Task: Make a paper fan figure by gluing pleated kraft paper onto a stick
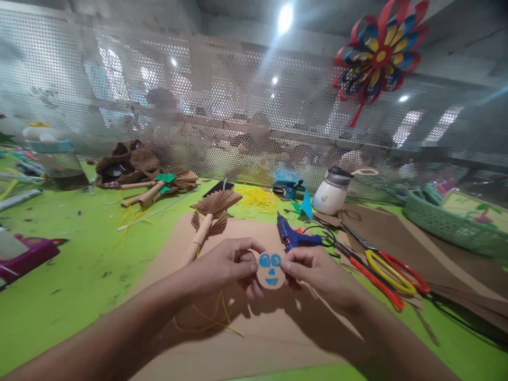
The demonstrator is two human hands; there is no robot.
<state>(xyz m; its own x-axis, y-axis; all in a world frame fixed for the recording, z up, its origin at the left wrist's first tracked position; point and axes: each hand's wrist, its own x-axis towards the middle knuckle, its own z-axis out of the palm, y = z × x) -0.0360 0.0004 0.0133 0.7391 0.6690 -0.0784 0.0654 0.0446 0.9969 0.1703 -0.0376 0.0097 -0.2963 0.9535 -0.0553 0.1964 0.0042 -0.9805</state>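
Observation:
Both my hands meet over a brown paper sheet (254, 338) on the green table. Between them is a small round brown paper face (270, 271) with blue eyes and a blue mouth. My left hand (226, 264) pinches its left edge with curled fingers. My right hand (313, 270) pinches its right edge. Just beyond my left hand lies a paper stick figure with brown fan-folded tops (210, 214). A blue glue gun (293, 235) lies just past my right hand.
Scissors with red and yellow handles (389, 267) lie to the right on brown sheets. A green basket (452, 225) stands far right, a white jug (331, 193) behind. Yellow strips, brown paper crafts (135, 169) and a pink object (24, 256) sit left. A perforated metal screen with a paper flower (379, 55) backs the table.

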